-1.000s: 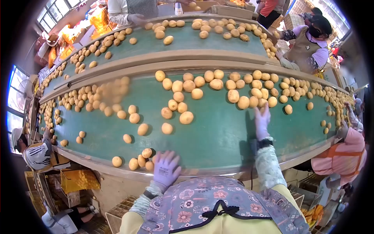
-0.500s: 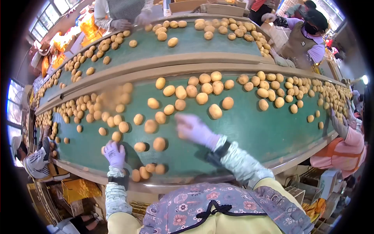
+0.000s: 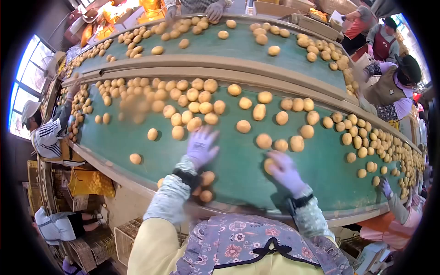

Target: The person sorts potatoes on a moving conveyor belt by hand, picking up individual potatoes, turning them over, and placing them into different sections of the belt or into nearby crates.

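The left hand (image 3: 200, 145) spreads open over the belt (image 3: 238, 174), a potato cluster (image 3: 195, 123) just beyond its fingertips; the right hand (image 3: 285, 172), nearer the body, cups one potato (image 3: 269, 164).

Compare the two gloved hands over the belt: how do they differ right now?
The left hand is spread flat, fingers fanned, holding nothing; the right hand curls around a potato. The left hand reaches farther across the green belt, by the crowded potatoes; the right hand lies nearer its front edge. Both are gloved in pale purple.
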The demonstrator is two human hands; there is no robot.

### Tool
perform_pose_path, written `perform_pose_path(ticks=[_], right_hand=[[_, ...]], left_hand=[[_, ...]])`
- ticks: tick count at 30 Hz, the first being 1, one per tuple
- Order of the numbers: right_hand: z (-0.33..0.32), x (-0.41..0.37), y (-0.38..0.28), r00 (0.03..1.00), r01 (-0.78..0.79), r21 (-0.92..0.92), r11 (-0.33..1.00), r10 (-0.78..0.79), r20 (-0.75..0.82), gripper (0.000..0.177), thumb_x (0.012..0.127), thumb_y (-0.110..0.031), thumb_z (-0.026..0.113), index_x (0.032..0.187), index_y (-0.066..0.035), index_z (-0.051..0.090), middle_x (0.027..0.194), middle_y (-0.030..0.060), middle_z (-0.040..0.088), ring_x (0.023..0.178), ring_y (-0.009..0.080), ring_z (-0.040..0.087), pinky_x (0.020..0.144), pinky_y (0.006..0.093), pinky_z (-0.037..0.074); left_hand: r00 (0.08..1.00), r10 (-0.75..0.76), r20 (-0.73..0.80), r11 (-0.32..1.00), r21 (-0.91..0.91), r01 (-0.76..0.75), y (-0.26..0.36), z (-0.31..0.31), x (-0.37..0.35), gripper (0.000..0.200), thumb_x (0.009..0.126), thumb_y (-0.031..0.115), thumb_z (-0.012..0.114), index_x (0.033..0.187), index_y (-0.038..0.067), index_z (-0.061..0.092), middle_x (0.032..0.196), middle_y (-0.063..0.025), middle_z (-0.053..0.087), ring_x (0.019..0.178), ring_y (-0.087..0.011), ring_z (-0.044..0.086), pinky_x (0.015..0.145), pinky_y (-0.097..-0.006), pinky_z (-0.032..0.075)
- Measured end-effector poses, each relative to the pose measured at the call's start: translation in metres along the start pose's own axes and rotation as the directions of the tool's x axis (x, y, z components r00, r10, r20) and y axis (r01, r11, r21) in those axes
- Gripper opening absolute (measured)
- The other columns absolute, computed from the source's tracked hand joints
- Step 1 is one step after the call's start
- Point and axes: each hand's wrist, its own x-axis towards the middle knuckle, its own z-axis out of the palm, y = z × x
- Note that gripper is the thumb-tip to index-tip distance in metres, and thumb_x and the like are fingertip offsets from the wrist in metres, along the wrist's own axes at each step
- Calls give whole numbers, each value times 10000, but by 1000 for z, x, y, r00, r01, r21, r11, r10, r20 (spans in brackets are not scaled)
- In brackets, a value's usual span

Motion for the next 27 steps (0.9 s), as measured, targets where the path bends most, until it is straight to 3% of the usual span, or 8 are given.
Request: perform_pose_path(ticks=[4, 7, 8, 13, 17, 19, 23, 27], right_hand=[[-28, -65, 58, 771, -281, 7, 960, 230, -594, 524, 997, -112, 731, 1497, 18, 649, 1468, 237, 673, 1354, 374, 645, 1175, 465, 508], [-17, -79, 53, 701, -419, 221, 881, 469, -537, 644, 1020, -226, 777, 1593, -1, 590, 1566, 262, 604, 1468, 396, 563, 1254, 482, 440], [10, -80, 53, 770, -481, -210, 851, 296, -565, 671, 1012, -302, 807, 1605, -65, 601, 1589, 262, 578, 1507, 437, 508, 1285, 525, 392], [135, -6, -57, 914, -194, 243, 950, 265, -307, 739, 1026, -255, 798, 1668, -59, 490, 1696, 227, 461, 1590, 402, 413, 1329, 502, 333], [116, 37, -131, 976, -211, 563, 799, 202, 79, 706, 1030, -290, 804, 1645, -67, 541, 1655, 222, 524, 1560, 375, 477, 1304, 452, 391], [99, 42, -110, 979, -164, 164, 973, 181, -98, 596, 1085, -332, 734, 1589, -45, 596, 1565, 203, 615, 1499, 372, 542, 1281, 462, 425], [74, 30, -48, 753, -278, 552, 786, 535, -384, 556, 1080, -172, 739, 1570, 47, 594, 1530, 201, 677, 1398, 272, 661, 1194, 387, 519], [88, -1, -48, 705, -410, 595, 691, 654, -275, 592, 1056, -183, 758, 1581, 31, 586, 1519, 219, 679, 1406, 321, 661, 1201, 429, 517]], left_hand=[[987, -158, 27, 938, 315, 141, -64, -72, -43, 644, 916, 421, 806, 1468, 120, 666, 1539, -139, 635, 1497, -344, 522, 1321, -550, 291], [920, -391, -34, 916, 86, 392, -74, -75, -57, 585, 894, 405, 820, 1380, 101, 700, 1377, -140, 710, 1374, -333, 622, 1260, -538, 352], [967, -255, -28, 966, 37, 256, -46, -89, -45, 566, 877, 381, 827, 1337, 79, 696, 1306, -153, 722, 1271, -353, 660, 1174, -545, 418], [842, 536, 63, 800, -357, -483, 85, -66, -92, 562, 900, 509, 841, 1285, 117, 726, 1441, -180, 662, 1426, -446, 565, 1226, -633, 397], [879, 431, 205, 863, -378, -335, 23, -93, -120, 401, 836, 487, 886, 1006, 138, 787, 1359, -130, 711, 1269, -405, 651, 1192, -593, 459], [980, 154, 123, 947, -302, -111, -45, -111, -135, 248, 734, 336, 880, 752, 119, 762, 962, -72, 764, 958, -355, 739, 951, -539, 569], [903, -419, 96, 890, 242, 387, -224, -141, -189, 155, 843, 327, 807, 796, 185, 766, 938, -78, 731, 968, -328, 700, 998, -545, 471], [940, -316, -127, 935, 124, 331, -253, -173, -134, 196, 881, 312, 795, 832, 146, 705, 880, -71, 694, 977, -347, 679, 974, -521, 491]])
